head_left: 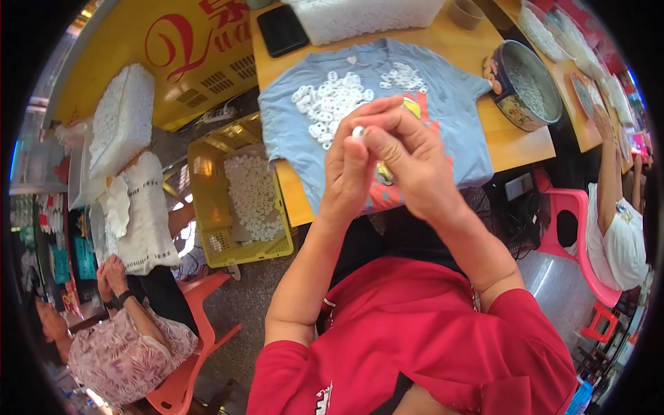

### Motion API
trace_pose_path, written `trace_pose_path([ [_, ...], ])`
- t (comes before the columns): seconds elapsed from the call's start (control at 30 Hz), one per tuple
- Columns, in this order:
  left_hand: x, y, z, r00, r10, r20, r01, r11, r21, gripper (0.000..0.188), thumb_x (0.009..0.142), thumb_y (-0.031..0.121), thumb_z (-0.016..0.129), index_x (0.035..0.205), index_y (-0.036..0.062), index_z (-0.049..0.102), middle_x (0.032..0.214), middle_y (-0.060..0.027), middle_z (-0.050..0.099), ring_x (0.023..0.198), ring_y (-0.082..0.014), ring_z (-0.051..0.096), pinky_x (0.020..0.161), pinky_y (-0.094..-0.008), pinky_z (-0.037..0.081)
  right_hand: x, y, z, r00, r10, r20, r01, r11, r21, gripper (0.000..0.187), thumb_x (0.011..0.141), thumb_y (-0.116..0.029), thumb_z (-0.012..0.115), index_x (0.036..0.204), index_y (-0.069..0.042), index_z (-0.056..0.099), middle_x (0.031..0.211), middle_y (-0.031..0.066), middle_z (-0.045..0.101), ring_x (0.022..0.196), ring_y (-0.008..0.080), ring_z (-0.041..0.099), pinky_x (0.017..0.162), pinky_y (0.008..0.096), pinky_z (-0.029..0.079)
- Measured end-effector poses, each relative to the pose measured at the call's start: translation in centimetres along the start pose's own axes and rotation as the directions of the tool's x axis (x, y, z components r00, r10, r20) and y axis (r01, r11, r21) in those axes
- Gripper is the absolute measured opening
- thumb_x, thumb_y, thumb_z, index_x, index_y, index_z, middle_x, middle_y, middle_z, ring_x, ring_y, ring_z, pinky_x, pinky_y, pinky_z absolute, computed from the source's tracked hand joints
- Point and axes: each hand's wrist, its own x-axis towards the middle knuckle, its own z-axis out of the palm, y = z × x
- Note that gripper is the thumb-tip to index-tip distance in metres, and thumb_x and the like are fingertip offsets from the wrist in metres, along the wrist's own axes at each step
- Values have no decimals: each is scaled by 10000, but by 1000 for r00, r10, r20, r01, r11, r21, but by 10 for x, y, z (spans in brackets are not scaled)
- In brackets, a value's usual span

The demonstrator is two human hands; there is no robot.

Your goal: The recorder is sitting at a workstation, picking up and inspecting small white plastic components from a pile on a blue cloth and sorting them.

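Both hands meet above a light blue T-shirt [287,114] spread over the wooden table. Pinched between my left hand [346,173] and my right hand [418,155] is a small white plastic piece [357,131]; its far side is hidden by the fingers. A larger pile of white plastic pieces [325,104] with dark holes or marks lies on the shirt just beyond my left hand. To its right sits a smaller pile of white pieces [404,77]. My forearms cover part of the shirt's coloured print.
A yellow crate [207,207] holding many white pieces stands left of the table. A clear bin [366,21] of white pieces and a black phone [282,31] are at the back. A round tin [529,86] stands right. People sit on both sides.
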Motion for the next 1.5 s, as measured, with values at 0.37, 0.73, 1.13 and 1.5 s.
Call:
trace_pose_path([
  [0.37,-2,-13,-14,928,-250,-276,100,880,-464,582,1000,404,446,1446,59,304,1406,-211,422,1250,-379,466,1097,-480,359,51,-6,66,872,-377,313,478,795,-373,237,881,-9,632,1117,-24,648,1156,107,654,1049,174,624,872,310,499],
  [0.73,6,1,-10,923,-242,-301,125,925,-360,392,1029,317,409,1285,33,496,1233,-148,581,1130,-274,568,1012,-414,430,42,-18,-53,959,-282,-9,217,758,-616,136,890,-62,661,1007,6,672,954,55,682,851,100,635,772,242,505],
  [1.13,9,15,-42,911,-173,-374,19,925,-380,377,1021,303,427,1230,6,532,1121,-141,612,1033,-254,580,985,-418,443,42,2,-99,968,-21,252,226,518,-825,116,856,-90,661,931,-1,671,780,91,645,708,172,623,634,303,472],
  [1.5,7,20,-40,915,-148,-375,32,954,-298,351,1022,288,433,1197,8,551,1051,-115,619,982,-226,585,943,-395,466,46,17,-81,964,-49,262,264,295,-918,172,844,-217,658,869,-48,671,881,114,642,795,325,626,696,422,492],
])
